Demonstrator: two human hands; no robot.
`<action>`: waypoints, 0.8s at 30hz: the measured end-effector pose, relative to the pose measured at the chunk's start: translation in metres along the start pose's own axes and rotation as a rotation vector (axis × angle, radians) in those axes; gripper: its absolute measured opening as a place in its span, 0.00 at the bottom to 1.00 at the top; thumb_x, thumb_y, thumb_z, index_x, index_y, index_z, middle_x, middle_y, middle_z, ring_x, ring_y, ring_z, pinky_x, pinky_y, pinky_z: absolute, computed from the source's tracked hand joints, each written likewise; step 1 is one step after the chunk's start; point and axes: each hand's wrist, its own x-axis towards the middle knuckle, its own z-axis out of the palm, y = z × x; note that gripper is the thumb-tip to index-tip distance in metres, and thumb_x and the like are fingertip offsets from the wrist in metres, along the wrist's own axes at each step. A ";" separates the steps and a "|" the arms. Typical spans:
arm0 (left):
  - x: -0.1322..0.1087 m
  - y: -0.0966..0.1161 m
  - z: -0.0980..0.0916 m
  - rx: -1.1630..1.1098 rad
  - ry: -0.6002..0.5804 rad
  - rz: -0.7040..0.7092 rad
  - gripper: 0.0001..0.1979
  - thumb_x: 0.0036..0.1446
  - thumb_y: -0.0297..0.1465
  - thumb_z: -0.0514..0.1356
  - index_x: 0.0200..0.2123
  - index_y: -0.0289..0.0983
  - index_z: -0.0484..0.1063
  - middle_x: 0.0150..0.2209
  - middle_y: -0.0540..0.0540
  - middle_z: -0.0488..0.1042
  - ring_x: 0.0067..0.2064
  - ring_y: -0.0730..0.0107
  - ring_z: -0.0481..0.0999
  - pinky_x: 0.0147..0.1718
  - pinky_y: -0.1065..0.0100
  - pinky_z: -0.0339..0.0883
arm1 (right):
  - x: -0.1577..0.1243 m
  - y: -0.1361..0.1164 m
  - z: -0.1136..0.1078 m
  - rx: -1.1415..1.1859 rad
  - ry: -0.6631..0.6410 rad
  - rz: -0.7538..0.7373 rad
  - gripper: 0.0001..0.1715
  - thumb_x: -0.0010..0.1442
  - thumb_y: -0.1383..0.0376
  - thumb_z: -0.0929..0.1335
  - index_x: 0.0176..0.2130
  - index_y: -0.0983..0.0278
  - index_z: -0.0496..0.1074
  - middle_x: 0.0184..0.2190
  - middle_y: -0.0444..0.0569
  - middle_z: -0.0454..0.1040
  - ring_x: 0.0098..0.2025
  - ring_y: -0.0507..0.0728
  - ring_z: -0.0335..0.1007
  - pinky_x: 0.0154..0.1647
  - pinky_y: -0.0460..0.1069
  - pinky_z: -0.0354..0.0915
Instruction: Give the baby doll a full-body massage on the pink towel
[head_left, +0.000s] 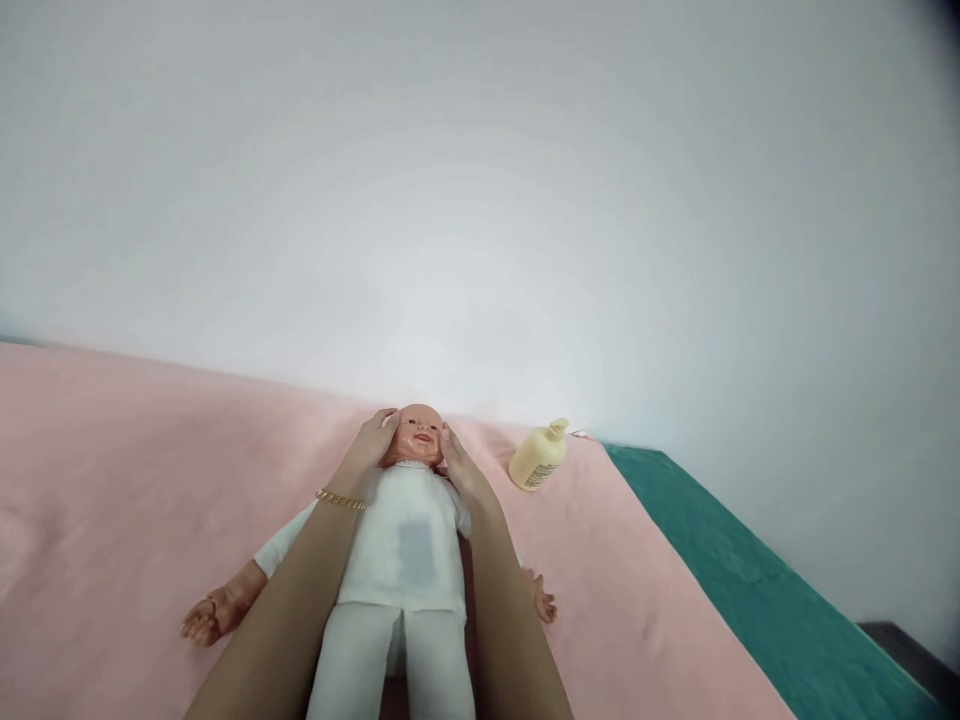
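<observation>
A baby doll point(409, 530) in a white top and white trousers lies on its back, its head at the far end and its arms spread. My left hand point(376, 438) rests against the left side of the doll's head, and a gold bracelet circles that wrist. On the other side of the head, my right hand point(456, 460) touches the doll's cheek. Both hands cup the head between them, with the fingers partly hidden behind it. To the right of my right hand stands a pale yellow pump bottle point(538, 457).
A pink cloth point(630, 590) lies under the doll and the bottle. Green surface point(735, 560) shows along the right edge. A pale wall point(465, 200) rises behind. Something dark point(904, 650) is at the lower right corner.
</observation>
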 end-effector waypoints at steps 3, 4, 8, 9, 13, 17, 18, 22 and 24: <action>-0.009 0.001 -0.006 0.015 -0.074 0.030 0.27 0.57 0.49 0.54 0.50 0.36 0.71 0.54 0.36 0.73 0.56 0.54 0.71 0.54 0.58 0.64 | -0.014 0.002 -0.002 -0.060 0.005 -0.026 0.53 0.53 0.41 0.68 0.67 0.61 0.49 0.65 0.54 0.58 0.62 0.61 0.62 0.62 0.59 0.58; -0.013 0.000 -0.007 0.046 -0.088 0.035 0.29 0.55 0.50 0.55 0.52 0.36 0.70 0.56 0.36 0.70 0.59 0.53 0.68 0.56 0.57 0.61 | -0.017 0.002 -0.002 -0.066 -0.016 -0.050 0.56 0.51 0.42 0.70 0.68 0.61 0.47 0.65 0.54 0.58 0.62 0.61 0.61 0.63 0.59 0.57; -0.028 -0.012 -0.005 0.192 -0.075 0.014 0.42 0.50 0.49 0.61 0.64 0.36 0.56 0.68 0.34 0.51 0.67 0.48 0.54 0.61 0.53 0.53 | -0.024 0.000 0.001 -0.122 -0.083 -0.072 0.63 0.50 0.44 0.71 0.69 0.62 0.39 0.66 0.54 0.56 0.64 0.60 0.58 0.64 0.57 0.56; -0.031 -0.016 -0.004 0.202 -0.066 0.011 0.44 0.49 0.49 0.62 0.66 0.37 0.53 0.69 0.34 0.46 0.68 0.48 0.51 0.62 0.52 0.51 | -0.025 0.000 0.002 -0.151 -0.087 -0.080 0.62 0.51 0.44 0.71 0.69 0.62 0.38 0.66 0.54 0.54 0.65 0.60 0.56 0.65 0.57 0.54; -0.031 -0.028 0.002 0.168 -0.053 0.080 0.45 0.51 0.47 0.62 0.67 0.38 0.49 0.70 0.38 0.43 0.69 0.51 0.45 0.64 0.53 0.45 | -0.025 0.000 0.002 -0.191 -0.088 -0.134 0.57 0.55 0.46 0.69 0.69 0.62 0.39 0.67 0.54 0.52 0.66 0.59 0.54 0.66 0.57 0.52; -0.026 -0.032 0.003 0.056 -0.089 0.109 0.44 0.52 0.45 0.62 0.67 0.37 0.48 0.69 0.38 0.47 0.69 0.53 0.49 0.64 0.55 0.48 | -0.024 0.000 0.002 -0.216 -0.054 -0.142 0.54 0.56 0.48 0.68 0.69 0.64 0.42 0.64 0.56 0.59 0.63 0.59 0.61 0.62 0.55 0.58; -0.025 -0.033 0.003 0.031 -0.094 0.106 0.45 0.51 0.45 0.63 0.67 0.37 0.48 0.69 0.38 0.48 0.68 0.52 0.50 0.64 0.56 0.49 | -0.024 -0.001 0.002 -0.232 -0.040 -0.142 0.53 0.56 0.49 0.69 0.69 0.64 0.43 0.63 0.56 0.61 0.61 0.60 0.63 0.61 0.55 0.60; -0.023 -0.034 0.003 -0.037 -0.100 0.096 0.48 0.47 0.44 0.67 0.67 0.38 0.49 0.67 0.37 0.52 0.67 0.50 0.54 0.63 0.55 0.52 | -0.021 -0.005 0.003 -0.320 0.018 -0.117 0.51 0.55 0.53 0.70 0.68 0.63 0.47 0.58 0.55 0.69 0.55 0.62 0.70 0.56 0.56 0.65; -0.022 -0.034 0.003 -0.041 -0.108 0.109 0.50 0.46 0.44 0.67 0.67 0.36 0.48 0.67 0.36 0.52 0.66 0.50 0.56 0.62 0.55 0.54 | -0.021 -0.007 0.004 -0.342 0.036 -0.102 0.50 0.55 0.55 0.70 0.68 0.63 0.48 0.56 0.54 0.71 0.53 0.62 0.71 0.54 0.56 0.66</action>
